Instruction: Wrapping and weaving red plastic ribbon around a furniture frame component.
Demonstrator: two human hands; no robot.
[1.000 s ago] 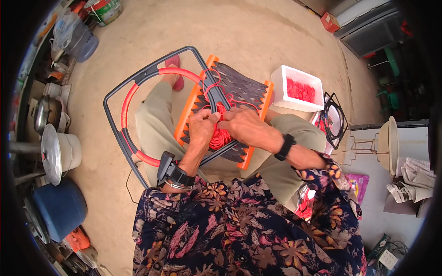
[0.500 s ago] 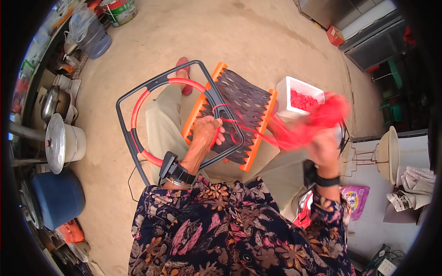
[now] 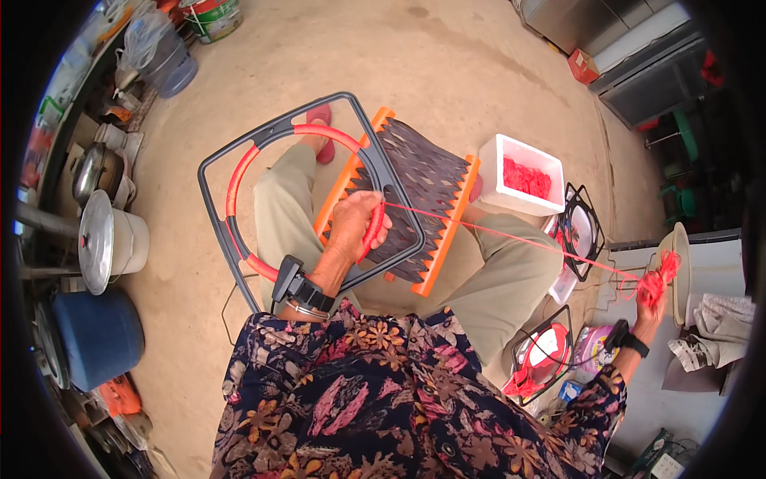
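Left hand (image 3: 356, 227), fingers closed around the red-wrapped ring (image 3: 233, 191) of a dark frame (image 3: 278, 128); orange-edged rack of dark straps (image 3: 419, 168) beneath and right of that grip. Right hand (image 3: 648, 310), well apart rightward, clamped on a red cord bundle (image 3: 656, 281); one straight strand (image 3: 511, 237) spanning both grips.

A: What sort of place r we seeing?
B: Prob. a home, kitchen/storage rm: lidded pots (image 3: 131, 243) are lining the L side, w/ a blue tub (image 3: 104, 335) sitting nearby & a bluish jug (image 3: 174, 76) standing farther off.
A: Floor (image 3: 375, 48)?
B: Looking bare, tan, concrete-like; a bucket (image 3: 214, 21)'s resting on it too.
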